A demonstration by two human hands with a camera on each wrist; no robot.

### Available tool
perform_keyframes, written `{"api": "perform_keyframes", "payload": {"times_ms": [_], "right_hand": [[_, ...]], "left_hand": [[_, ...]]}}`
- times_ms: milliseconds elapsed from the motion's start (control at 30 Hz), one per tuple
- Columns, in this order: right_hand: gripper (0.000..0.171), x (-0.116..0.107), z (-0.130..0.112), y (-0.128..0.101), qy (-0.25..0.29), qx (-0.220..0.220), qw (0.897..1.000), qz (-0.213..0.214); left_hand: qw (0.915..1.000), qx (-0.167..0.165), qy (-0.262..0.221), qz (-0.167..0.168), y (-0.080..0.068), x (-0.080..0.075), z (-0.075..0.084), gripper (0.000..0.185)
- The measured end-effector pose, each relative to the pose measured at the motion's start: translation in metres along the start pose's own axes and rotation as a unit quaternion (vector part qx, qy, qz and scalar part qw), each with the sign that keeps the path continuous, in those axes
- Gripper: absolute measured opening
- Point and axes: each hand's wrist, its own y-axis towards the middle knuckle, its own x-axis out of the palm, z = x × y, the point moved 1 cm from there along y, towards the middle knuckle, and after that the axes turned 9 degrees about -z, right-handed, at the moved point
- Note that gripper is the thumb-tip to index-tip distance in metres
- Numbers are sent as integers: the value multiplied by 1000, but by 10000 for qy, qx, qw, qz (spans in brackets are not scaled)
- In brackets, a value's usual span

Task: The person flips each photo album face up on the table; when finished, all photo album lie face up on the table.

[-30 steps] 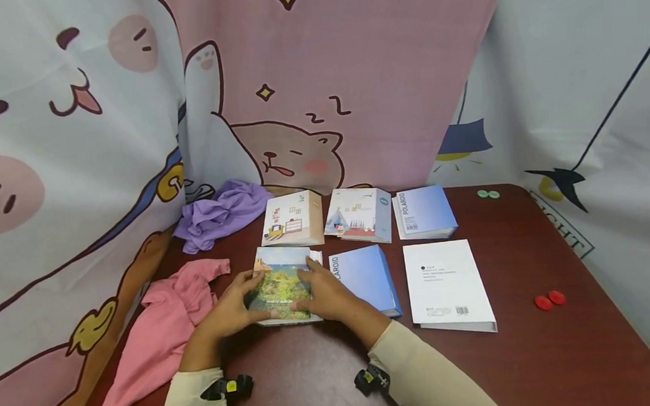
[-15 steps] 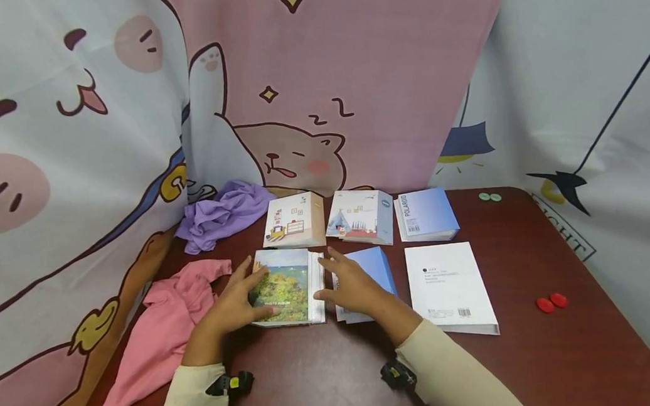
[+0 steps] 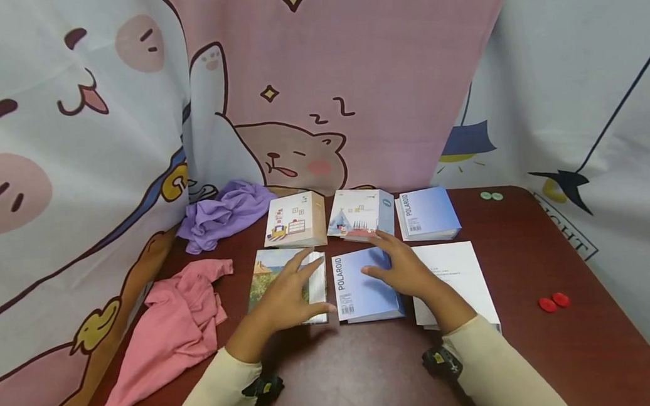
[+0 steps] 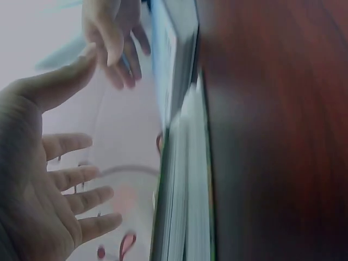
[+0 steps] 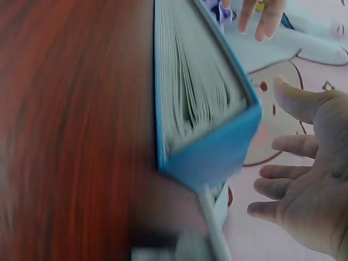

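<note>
Both hands are unclasped, fingers apart and gripping nothing: the left hand [image 3: 288, 299] hovers over the landscape-covered photo album [image 3: 259, 278], the right hand [image 3: 406, 269] above the front Polaroid album [image 3: 365, 288]. The blurred wrist views leave it uncertain whether a fingertip brushes a cover. These two albums lie mid-surface [image 3: 540, 364] beside a white album [image 3: 459, 276]; a cream-spined album [image 3: 292, 221], a tent-print album [image 3: 356, 214] and a second Polaroid album [image 3: 430, 211] line the far edge. Laid flat in rows, they probably sit so for steadiness and visible covers. Stiff, boxy boards enclose thin, layered leaves. Limp, creased cloths contrast: purple cloth [image 3: 226, 213] at the far left corner, pink cloth [image 3: 177, 317] along the left edge. Small round green discs [image 3: 491, 196] lie near the far right corner, red discs [image 3: 554, 302] nearer the right edge.
</note>
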Motion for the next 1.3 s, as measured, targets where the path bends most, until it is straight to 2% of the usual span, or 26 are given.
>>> {"api": "perform_keyframes", "payload": {"times_ms": [267,533,767,967,1300], "right_hand": [[81,-13,26,-7,28,6,9997,-239],[73,-21,45,-12,-193,91,9987,-464],[67,-15,53,-9,-158,21,9987,-490],[61,-11,53,-8,-340,-9,9981,-524],[64,-1,55,-6,-709,198,9928,-941]], "left_hand": [[9979,88,-600,-217,24,22,36,96],[9983,-1,-526,-254,38,50,57,91],[9973,-53,-708,-193,41,66,56,89],[9989,175,-398,-146,44,85,51,87],[9996,243,-82,-93,40,88,49,80]]}}
